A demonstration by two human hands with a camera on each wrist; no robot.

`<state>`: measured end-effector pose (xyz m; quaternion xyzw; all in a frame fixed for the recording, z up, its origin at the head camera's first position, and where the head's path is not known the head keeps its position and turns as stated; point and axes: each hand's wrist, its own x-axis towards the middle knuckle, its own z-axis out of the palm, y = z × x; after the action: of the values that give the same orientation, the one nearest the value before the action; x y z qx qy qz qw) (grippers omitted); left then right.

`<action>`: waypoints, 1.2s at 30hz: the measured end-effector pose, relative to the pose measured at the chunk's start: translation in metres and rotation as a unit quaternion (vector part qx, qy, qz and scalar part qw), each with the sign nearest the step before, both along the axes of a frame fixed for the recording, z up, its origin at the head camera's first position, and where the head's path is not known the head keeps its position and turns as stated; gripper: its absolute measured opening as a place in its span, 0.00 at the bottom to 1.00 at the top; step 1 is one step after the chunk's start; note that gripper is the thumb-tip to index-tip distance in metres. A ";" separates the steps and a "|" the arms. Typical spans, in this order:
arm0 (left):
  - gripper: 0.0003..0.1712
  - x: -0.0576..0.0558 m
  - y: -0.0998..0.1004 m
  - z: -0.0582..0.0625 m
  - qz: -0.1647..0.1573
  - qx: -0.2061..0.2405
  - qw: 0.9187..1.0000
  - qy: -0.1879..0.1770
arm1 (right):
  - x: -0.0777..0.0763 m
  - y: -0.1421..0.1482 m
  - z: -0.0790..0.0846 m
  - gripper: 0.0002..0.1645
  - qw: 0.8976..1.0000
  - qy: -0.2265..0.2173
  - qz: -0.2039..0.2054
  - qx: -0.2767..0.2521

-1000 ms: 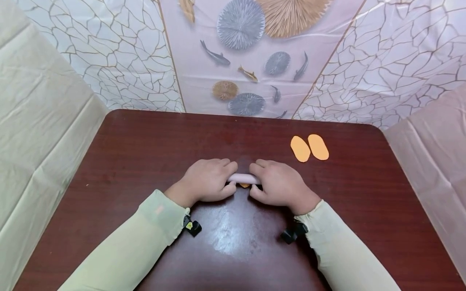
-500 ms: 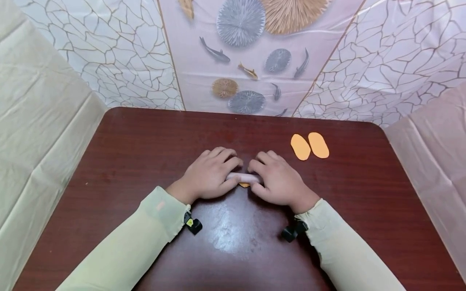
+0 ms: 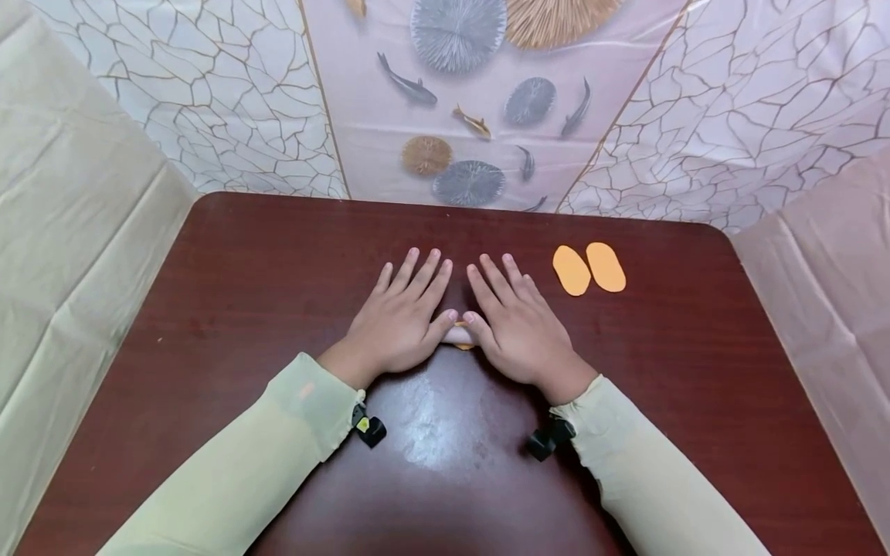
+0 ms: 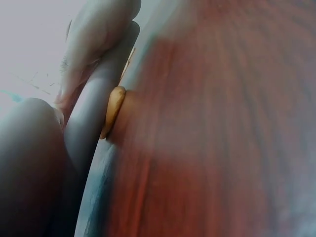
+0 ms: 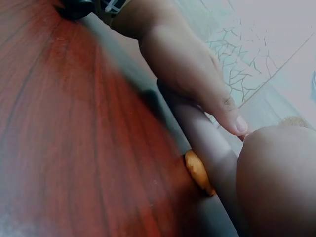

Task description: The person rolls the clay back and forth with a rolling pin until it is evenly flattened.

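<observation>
A pale rolling pin lies crosswise on a small piece of orange dough, whose edges show at the pin's near and far sides. My left hand presses flat over the pin's left part, fingers straight and spread toward the back. Over its right part my right hand lies the same way, palm down. Both thumbs come close together above the pin's middle. The palms hide the pin's ends. In the left wrist view the dough shows as a thick lip beneath the pin.
Two flat orange dough ovals lie side by side at the back right of the dark wooden table. A patterned sheet hangs behind the table, with pale cloth along the sides.
Both hands have gone from curled fingers gripping the pin to straight, spread fingers with palms over it. The hands have slid forward, and dough now shows beyond the pin too.
</observation>
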<state>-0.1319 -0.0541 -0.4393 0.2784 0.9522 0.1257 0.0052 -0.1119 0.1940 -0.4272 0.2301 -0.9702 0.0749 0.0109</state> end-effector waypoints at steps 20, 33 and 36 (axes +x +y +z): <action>0.42 0.006 0.002 0.002 0.002 -0.042 0.999 -0.015 | 0.007 -0.001 -0.004 0.46 0.999 -0.038 -0.003 0.011; 0.44 0.011 0.003 0.002 -0.004 -0.065 0.998 -0.019 | 0.011 -0.001 -0.006 0.45 0.999 -0.038 -0.002 0.018; 0.43 0.010 0.003 0.002 -0.001 -0.059 0.998 -0.025 | 0.010 -0.001 -0.005 0.45 0.999 -0.042 -0.001 0.020</action>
<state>-0.1215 -0.0513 -0.4370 0.2754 0.9572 0.0762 0.0461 -0.1023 0.1927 -0.4318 0.2264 -0.9712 0.0653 -0.0339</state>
